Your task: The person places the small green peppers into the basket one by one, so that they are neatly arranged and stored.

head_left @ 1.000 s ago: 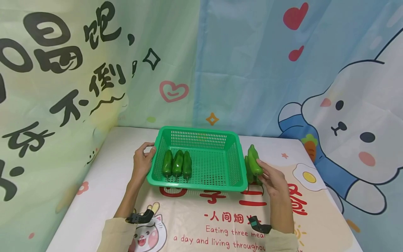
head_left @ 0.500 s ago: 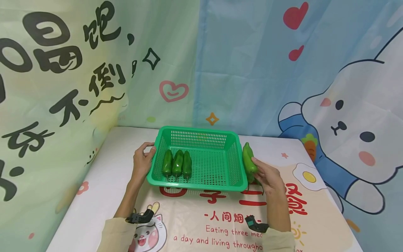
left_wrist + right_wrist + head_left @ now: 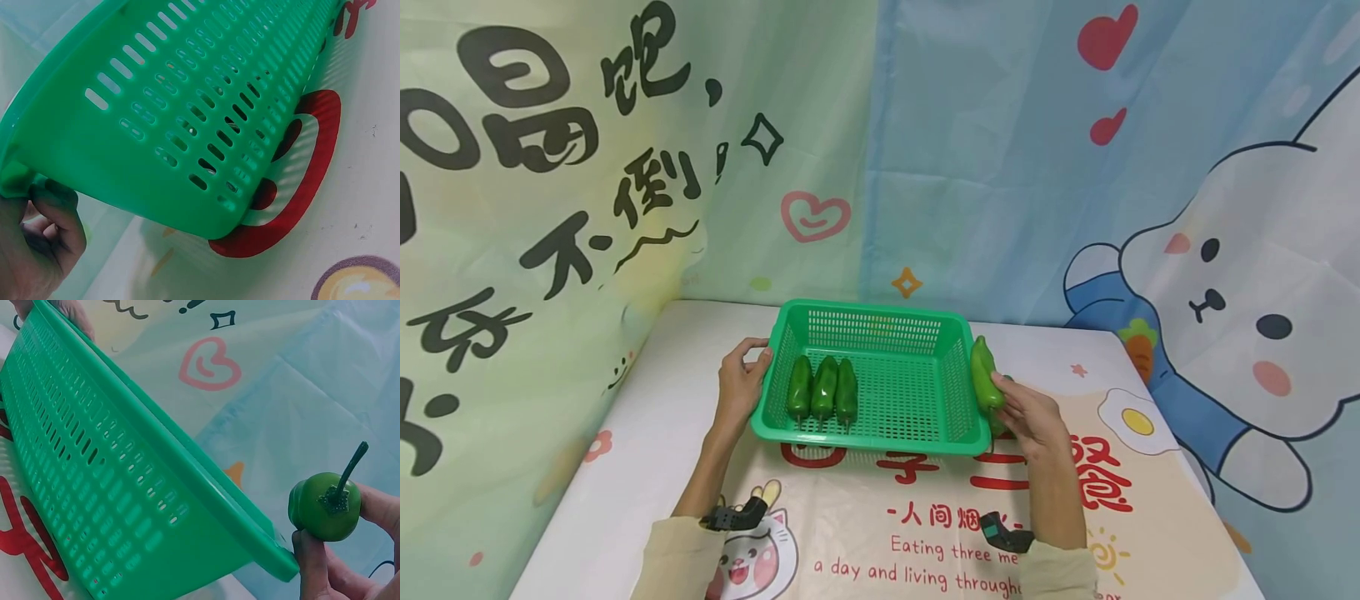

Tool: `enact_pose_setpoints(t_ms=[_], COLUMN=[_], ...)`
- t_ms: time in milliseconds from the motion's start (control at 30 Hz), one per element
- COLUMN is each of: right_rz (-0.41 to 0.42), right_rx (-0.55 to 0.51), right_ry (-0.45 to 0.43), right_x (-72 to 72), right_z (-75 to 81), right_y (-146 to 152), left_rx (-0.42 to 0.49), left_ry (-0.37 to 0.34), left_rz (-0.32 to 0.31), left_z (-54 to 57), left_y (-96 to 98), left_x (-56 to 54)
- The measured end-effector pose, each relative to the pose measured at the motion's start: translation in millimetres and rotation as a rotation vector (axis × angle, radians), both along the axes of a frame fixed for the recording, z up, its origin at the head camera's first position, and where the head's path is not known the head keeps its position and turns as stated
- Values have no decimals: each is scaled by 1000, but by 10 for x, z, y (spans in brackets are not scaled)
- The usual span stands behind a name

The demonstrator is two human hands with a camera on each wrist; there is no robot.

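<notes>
Between thumb and fingers my right hand [image 3: 1032, 414] pinches a green pepper [image 3: 983, 375] right at the basket's right rim. In the right wrist view the pepper [image 3: 330, 506] shows its stem end, level with the rim. My left hand [image 3: 745, 375] grips the left rim of the green plastic basket [image 3: 880, 446], thumb and fingers curled at its edge, as the left wrist view also shows. Inside the basket, on its left side, a green pepper [image 3: 800, 390], a second pepper [image 3: 824, 390] and a third pepper [image 3: 846, 392] lie side by side, stems toward me.
Part of another green pepper [image 3: 997, 425] shows beneath the right hand, beside the basket's right wall. A printed cloth [image 3: 865, 533] with red lettering covers the table. A patterned curtain [image 3: 970, 167] hangs behind and along the sides.
My right hand has moved left with its pepper, from beside the basket to its right rim. The left hand and the basket have stayed in place.
</notes>
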State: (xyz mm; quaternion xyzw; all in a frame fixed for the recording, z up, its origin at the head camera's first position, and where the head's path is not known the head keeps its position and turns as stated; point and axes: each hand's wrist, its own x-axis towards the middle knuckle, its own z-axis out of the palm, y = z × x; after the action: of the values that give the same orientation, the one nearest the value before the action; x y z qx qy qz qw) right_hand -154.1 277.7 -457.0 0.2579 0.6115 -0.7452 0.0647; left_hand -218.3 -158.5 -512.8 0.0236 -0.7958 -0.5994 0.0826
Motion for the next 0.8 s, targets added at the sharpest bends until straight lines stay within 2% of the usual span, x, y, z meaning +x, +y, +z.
enact_pose_setpoints(t_ms=[800], right_rz=[53], right_rx=[-11], right_ry=[10], right_x=[-28], right_z=[123], right_y=[-178], left_rx=[0], left_ry=[-5], left_rz=[-8], left_z=[18], left_y=[-6], left_x=[16])
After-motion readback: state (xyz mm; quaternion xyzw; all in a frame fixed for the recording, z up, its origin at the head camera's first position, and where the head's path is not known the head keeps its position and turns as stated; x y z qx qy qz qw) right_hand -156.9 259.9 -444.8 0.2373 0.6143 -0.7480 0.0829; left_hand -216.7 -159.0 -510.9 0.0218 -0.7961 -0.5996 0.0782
